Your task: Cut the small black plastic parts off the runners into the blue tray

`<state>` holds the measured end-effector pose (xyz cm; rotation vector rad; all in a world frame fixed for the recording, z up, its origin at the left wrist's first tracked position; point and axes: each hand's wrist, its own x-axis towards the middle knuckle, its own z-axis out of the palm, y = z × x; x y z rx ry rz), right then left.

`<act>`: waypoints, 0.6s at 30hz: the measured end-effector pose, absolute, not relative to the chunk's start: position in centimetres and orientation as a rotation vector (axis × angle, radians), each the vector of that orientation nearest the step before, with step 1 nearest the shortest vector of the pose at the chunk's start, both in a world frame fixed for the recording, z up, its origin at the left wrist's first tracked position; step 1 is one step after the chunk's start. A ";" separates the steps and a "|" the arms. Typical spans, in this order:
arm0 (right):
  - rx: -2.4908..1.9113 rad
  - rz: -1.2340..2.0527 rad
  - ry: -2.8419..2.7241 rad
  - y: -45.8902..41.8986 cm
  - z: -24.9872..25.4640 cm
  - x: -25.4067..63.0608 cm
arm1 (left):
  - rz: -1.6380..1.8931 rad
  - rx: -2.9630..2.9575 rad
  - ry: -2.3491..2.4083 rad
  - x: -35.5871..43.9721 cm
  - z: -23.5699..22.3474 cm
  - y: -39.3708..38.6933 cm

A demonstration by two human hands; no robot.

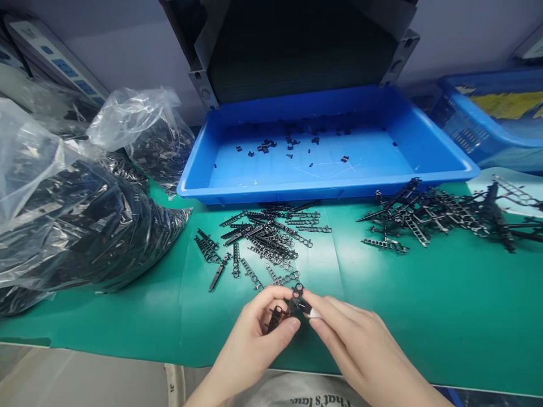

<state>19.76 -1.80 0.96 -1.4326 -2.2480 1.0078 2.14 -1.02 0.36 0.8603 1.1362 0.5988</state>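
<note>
Close to the table's front edge, my left hand (265, 330) is closed round black plastic parts (275, 317) with small rings and bars. My right hand (348, 330) meets it and pinches the end of a black plastic part (303, 305) between thumb and forefinger. A bit of white shows at the right fingertips; I cannot tell what it is. The fingers partly hide both pieces. Just beyond my hands lies a loose pile of flat black ladder-shaped plastic parts (271, 237), some with rings at one end.
A shallow blue tray (271, 192) holding small black bits stands behind the pile. Branching black plastic frames (445, 212) are heaped at right. Clear bags of black parts (97, 226) bulge at left. A blue basket (462, 107) sits back right; a dark machine chute (301, 51) overhangs the tray.
</note>
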 end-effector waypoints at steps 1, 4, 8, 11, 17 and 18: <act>-1.430 0.956 -2.273 -1.8 0.9 19.7 | 0.595 0.866 1.139 2.1 0.4 -1.1; -1.405 0.836 -2.338 -1.7 0.9 19.5 | 0.573 0.884 1.165 2.1 0.5 -1.2; -1.384 0.714 -2.343 -1.8 0.7 19.4 | 0.582 0.972 1.201 2.1 0.4 -1.1; -1.396 0.638 -2.326 -2.0 0.6 19.2 | 0.614 1.067 1.238 2.4 0.3 -1.0; -1.414 0.605 -2.288 -2.5 0.1 18.8 | 0.662 1.087 1.298 2.9 0.2 -1.1; -1.415 0.614 -2.286 -2.6 0.0 18.7 | 0.671 1.075 1.294 3.0 0.1 -1.2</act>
